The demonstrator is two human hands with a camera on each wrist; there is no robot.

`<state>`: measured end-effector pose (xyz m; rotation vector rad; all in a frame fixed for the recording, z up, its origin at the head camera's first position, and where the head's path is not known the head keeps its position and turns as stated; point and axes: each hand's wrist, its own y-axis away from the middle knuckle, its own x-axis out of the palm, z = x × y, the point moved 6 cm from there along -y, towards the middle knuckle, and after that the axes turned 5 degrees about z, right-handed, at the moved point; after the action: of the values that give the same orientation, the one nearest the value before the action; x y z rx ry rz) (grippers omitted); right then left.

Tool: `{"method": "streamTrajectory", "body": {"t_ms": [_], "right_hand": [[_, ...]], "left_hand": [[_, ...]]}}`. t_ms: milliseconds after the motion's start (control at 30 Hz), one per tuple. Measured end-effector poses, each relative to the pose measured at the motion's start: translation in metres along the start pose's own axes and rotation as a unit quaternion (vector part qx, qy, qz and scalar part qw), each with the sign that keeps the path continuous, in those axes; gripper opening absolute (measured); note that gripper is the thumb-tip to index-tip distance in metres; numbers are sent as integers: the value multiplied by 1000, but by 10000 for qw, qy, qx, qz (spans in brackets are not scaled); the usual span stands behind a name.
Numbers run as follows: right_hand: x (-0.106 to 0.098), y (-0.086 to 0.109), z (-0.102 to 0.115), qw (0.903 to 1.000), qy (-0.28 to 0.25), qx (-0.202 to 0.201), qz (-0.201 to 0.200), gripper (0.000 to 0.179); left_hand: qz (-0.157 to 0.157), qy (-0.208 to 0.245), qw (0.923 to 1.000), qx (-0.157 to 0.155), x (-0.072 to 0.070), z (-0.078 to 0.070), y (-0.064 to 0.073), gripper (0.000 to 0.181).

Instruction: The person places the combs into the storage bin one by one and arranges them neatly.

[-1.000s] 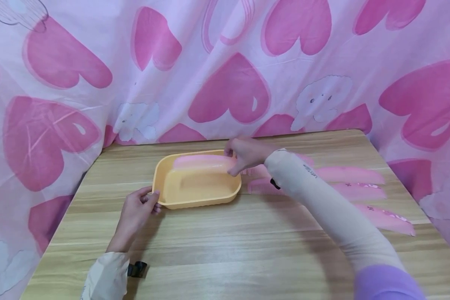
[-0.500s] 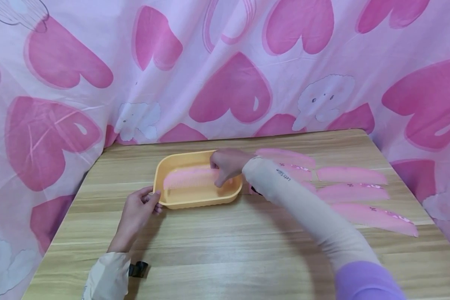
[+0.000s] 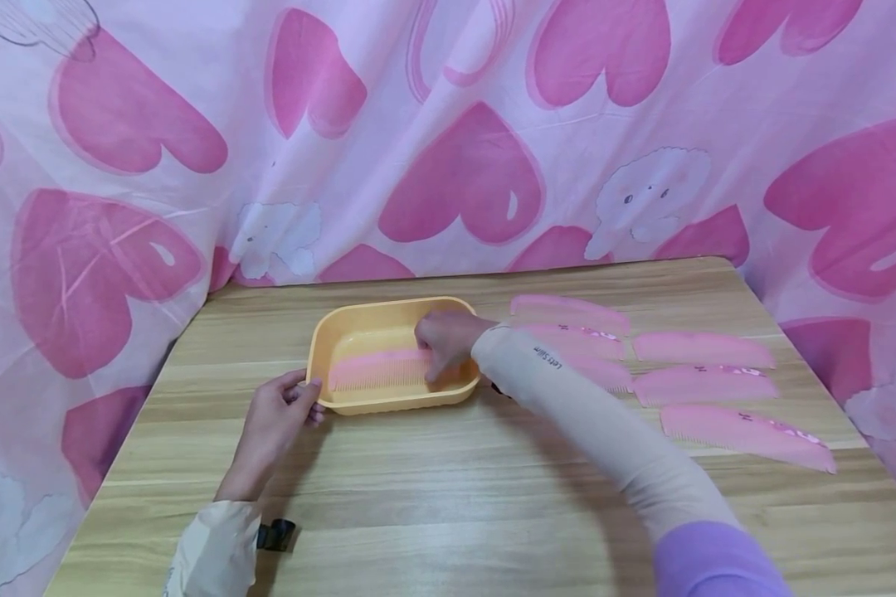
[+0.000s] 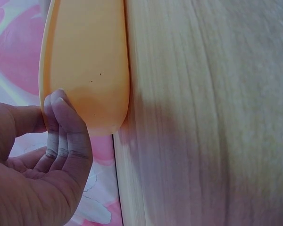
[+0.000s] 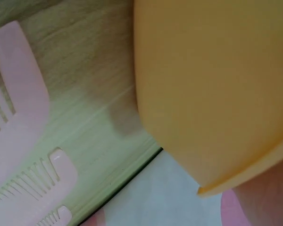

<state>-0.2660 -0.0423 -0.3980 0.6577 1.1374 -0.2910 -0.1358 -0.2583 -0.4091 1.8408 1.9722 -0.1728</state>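
Where the head view centres on the wooden table [image 3: 455,497], a shallow yellow tray [image 3: 388,408] with rounded corners sits slightly left of mid-frame. One translucent pink comb [image 3: 379,371] is inside it, set lengthwise, its spine toward the top of the frame and its teeth toward the near wall; whether it touches the tray's floor cannot be told. The right hand [image 3: 451,338], reaching over the tray's right end, pinches the right end of this comb between thumb and bent fingers. The left hand [image 3: 276,414] pinches the tray's rim at the lower left corner. To the right of the tray, six further pink combs [image 3: 747,438] rest on the table in two columns of three, the left column partly covered by the beige right sleeve [image 3: 567,390]. A curtain [image 3: 455,182] printed with pink hearts fills the upper part of the frame.

Left wrist view: the tray's outer wall, marked by a few small dark specks, occupies the upper left. The left thumb meets the rim from the left, and the fingertips bend against the wall; the tray's interior is hidden.

Right wrist view: the tray's outer wall fills the upper right, its rim slanting across the lower right. Ends of three combs show at left and lower left, apart from the tray. The right fingers are out of sight, so their grip cannot be told from this angle.
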Motion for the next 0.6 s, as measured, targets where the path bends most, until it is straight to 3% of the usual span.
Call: {"method": "streamTrajectory", "body": {"t_ms": [400, 600], "right_hand": [[4, 3, -3, 10000, 81, -29, -19, 32], [-11, 16, 2, 9993, 16, -360, -60, 36]], "left_hand": [[38, -6, 10000, 17, 1, -3, 1, 41], [39, -66, 10000, -24, 1, -3, 2, 42]]}}
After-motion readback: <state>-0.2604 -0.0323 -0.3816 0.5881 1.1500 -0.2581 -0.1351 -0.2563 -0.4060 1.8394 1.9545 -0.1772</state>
